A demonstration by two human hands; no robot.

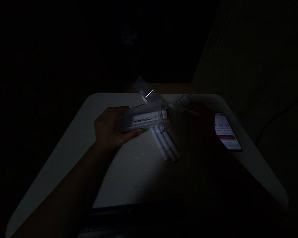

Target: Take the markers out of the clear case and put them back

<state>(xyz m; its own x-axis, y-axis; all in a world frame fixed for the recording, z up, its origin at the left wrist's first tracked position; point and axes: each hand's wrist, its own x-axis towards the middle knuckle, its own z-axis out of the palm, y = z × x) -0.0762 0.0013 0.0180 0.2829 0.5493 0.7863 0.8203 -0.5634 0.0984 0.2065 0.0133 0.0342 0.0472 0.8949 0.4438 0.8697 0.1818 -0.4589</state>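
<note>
My left hand [111, 127] is wrapped round a clear plastic marker case [141, 117], which lies on its side with its mouth to the right. Coloured marker ends [167, 115] show at the mouth. The case's clear lid [146, 88] stands open above it. Several white markers [165, 143] lie side by side under and in front of the mouth. My right hand [201, 115] is in deep shadow to the right of the case, close to other markers [185, 98] at the back. A pale, blurred strip reaches its fingertips; darkness hides its grip.
A lit phone [225, 131] showing a timer lies at the right edge of the white table [124, 172]. A dark object [129, 211] crosses the near edge. A cable [280, 114] hangs at the right. Most of the surroundings are too dark to make out.
</note>
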